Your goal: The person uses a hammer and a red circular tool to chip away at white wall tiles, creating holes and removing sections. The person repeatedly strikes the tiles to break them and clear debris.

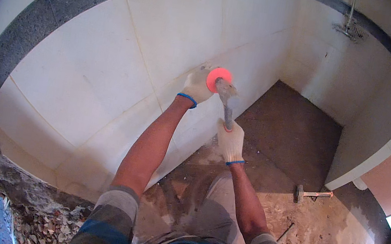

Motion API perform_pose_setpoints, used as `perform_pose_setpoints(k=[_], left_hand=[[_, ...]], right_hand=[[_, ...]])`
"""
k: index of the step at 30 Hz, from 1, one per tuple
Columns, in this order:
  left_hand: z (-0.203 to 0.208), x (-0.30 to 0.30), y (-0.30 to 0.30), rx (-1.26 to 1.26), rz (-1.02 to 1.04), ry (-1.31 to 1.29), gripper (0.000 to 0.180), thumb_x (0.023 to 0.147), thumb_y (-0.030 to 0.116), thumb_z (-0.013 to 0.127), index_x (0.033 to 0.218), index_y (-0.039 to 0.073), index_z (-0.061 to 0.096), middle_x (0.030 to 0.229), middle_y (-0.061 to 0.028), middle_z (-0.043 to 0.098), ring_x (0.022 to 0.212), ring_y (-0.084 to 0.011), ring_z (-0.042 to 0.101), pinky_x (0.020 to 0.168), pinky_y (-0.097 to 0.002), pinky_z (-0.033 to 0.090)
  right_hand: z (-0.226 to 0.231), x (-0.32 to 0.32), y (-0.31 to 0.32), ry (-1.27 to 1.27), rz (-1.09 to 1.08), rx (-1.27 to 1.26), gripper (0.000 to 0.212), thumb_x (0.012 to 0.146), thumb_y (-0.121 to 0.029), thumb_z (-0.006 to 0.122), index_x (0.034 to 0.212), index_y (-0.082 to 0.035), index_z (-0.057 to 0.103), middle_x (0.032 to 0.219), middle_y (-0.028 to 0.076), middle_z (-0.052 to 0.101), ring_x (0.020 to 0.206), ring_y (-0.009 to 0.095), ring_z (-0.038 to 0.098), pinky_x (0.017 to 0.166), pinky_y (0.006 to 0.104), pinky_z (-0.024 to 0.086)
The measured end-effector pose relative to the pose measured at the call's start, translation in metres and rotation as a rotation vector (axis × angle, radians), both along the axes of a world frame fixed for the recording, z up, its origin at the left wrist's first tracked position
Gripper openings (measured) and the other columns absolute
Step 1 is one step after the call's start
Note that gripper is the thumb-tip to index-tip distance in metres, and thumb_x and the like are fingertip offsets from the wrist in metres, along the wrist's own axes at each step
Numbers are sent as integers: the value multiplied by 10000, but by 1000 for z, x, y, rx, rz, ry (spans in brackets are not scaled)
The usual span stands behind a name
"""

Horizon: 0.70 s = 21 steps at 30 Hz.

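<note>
Both hands wear off-white knit gloves with blue cuffs. My left hand [197, 87] is closed against the white tiled wall, around a chisel whose round pink-orange guard [218, 79] faces me. The guard covers most of the chisel, and its tip is hidden. My right hand [230, 141] grips the lower end of a hammer [228, 112] with a worn, dusty grey head and handle. The hammer head overlaps the guard's lower right side; whether it touches the chisel's end, I cannot tell.
A second hammer [314, 194] with a wooden handle lies on the dusty brown floor [314, 220]. A thin dark rod [285, 232] lies nearer me. Broken rubble [45, 231] fills the lower left. A pale partition [375, 138] stands right; a metal fixture [348, 31] hangs on the back wall.
</note>
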State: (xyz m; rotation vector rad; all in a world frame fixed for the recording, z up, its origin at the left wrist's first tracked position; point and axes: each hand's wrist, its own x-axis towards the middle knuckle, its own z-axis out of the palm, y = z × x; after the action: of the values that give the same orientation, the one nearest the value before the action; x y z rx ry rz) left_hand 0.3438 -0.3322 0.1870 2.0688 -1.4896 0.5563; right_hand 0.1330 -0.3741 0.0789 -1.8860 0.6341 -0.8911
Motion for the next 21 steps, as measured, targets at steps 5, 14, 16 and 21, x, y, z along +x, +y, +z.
perform_pose_setpoints(k=[5,14,16,21], left_hand=[[-5,-8,9,29,14,-33,338,970,313,705,1261,145,666,1314,-163,713,1229,-396,683,972,-533,587],[-14,-5,15,32,-22,-107,303,959,295,719,1221,149,681,1295,-126,708,1219,-393,674,929,-517,594],[-15,-4,15,2,-18,-97,310,952,299,730,1220,150,688,1310,-124,705,1238,-394,663,934,-518,592],[-14,-4,17,91,41,118,342,961,340,727,1248,158,690,1324,-125,705,1282,-389,654,988,-500,580]], right_hand=[[-3,-11,1,-226,-58,75,309,1018,-268,750,950,27,687,794,89,693,787,151,645,749,398,538],[-12,-14,-3,-20,3,40,324,1015,-323,741,1069,-4,742,889,216,735,816,207,728,757,414,554],[-24,-24,-1,-86,30,-6,296,1002,-278,751,1121,-7,762,939,211,769,876,250,775,799,410,580],[-34,-8,6,-377,-93,-281,285,987,-195,749,1098,66,730,899,246,748,899,246,775,813,413,585]])
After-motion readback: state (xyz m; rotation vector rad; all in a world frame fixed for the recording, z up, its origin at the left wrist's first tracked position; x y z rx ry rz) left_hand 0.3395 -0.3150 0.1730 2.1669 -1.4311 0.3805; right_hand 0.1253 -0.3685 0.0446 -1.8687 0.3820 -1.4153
